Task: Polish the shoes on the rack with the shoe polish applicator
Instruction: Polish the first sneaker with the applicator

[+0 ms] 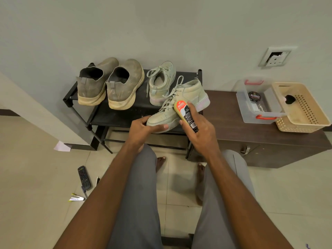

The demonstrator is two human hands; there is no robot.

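Currently left hand [143, 129] grips the toe of a pale high-top shoe [181, 103], held tilted over the front right part of the black shoe rack [79, 97]. Right hand [201, 133] is wrapped round the shoe polish applicator [186, 115], whose upper end lies against the shoe's side by the laces. The matching high-top [161, 83] stands on the rack's top shelf just behind, near the back edge. Two grey-brown slip-on shoes [109, 83] sit on the left half, heels toward the camera. Right of the rack, a dark wooden cabinet [233, 126] carries a clear lidded box [256, 103] with a polish tin [254, 97] inside, touching a beige perforated basket [303, 112] at the cabinet's right end. Tiled floor; a remote [84, 177] and small tubes [76, 198] lie at left. Plain wall behind, with a socket [274, 57].
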